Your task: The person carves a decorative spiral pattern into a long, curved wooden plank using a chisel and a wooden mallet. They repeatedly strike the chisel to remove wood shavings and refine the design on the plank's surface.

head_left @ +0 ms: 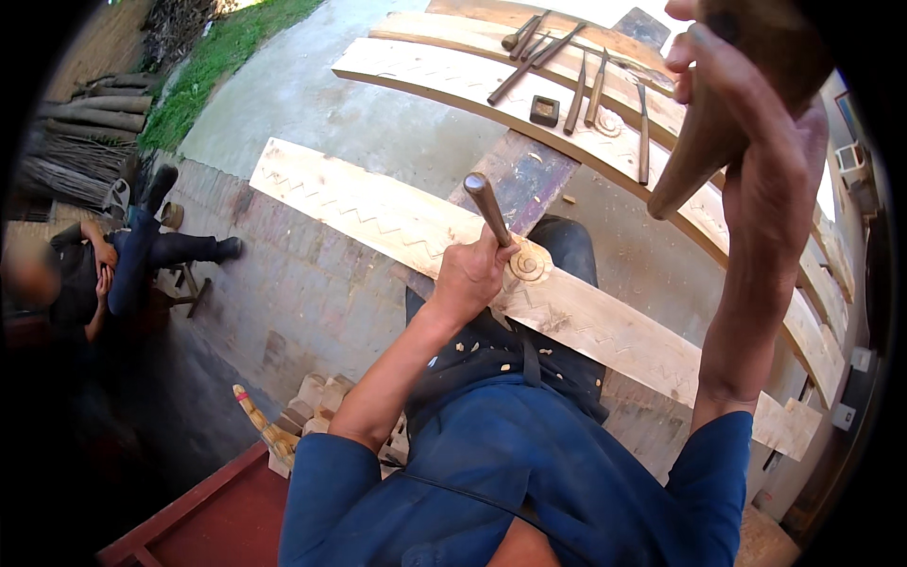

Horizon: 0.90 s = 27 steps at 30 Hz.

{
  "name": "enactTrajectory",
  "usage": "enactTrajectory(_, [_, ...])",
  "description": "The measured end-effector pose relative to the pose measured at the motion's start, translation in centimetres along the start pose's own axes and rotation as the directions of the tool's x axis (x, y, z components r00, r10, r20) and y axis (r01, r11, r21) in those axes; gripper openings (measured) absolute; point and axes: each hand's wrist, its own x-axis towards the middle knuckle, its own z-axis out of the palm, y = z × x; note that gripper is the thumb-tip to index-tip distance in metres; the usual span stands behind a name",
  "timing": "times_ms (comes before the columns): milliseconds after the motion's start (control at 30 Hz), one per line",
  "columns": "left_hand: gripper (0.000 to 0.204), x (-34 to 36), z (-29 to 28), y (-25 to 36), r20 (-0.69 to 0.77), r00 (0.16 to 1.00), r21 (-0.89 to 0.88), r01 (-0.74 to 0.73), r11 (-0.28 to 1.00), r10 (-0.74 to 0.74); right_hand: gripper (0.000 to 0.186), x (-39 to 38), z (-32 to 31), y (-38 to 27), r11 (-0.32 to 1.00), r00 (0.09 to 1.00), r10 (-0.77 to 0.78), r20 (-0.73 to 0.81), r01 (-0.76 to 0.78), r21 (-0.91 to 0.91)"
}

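Note:
Upright in my left hand (470, 281) is a carving chisel (485, 200), my fingers closed low around it. Its lower end, hidden by the hand, is beside a round spiral carving (531, 265) on a long pale wooden board (354, 210). That board lies across in front of me, with zigzag lines marked along it. High at the upper right, my right hand (777, 165) is closed on a wooden mallet (701, 142), raised well above the board. Part of the mallet runs out of the picture.
Beyond the board, curved planks (416, 77) carry several chisels (595, 90) and a small dark square box (544, 111). A person (99, 255) sits at the left. Wood chips dot my lap. A red wooden panel (222, 515) and wood pieces (316, 397) stand lower left.

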Motion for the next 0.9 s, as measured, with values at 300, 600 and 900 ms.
enactTrajectory(300, [0.024, 0.8, 0.2, 0.3, 0.015, 0.996, 0.106, -0.093, 0.990, 0.092, 0.058, -1.0, 0.4, 3.3, 0.458, 0.741, -0.331, 0.584, 0.667, -0.588])
enactTrajectory(600, [0.021, -0.4, 0.3, 0.0, 0.010, 0.999, 0.056, -0.045, 0.997, 0.044, 0.060, -3.4, 1.0, 1.8, 0.528, 0.782, -0.052, 0.621, 0.549, -0.648])
enactTrajectory(900, [0.016, -4.3, 1.0, -0.6, -0.227, 0.915, -0.573, 0.151, 0.806, -0.333, 0.050, -5.9, -1.2, 2.9, 0.931, 0.956, 0.060, 0.286, 0.049, -0.361])
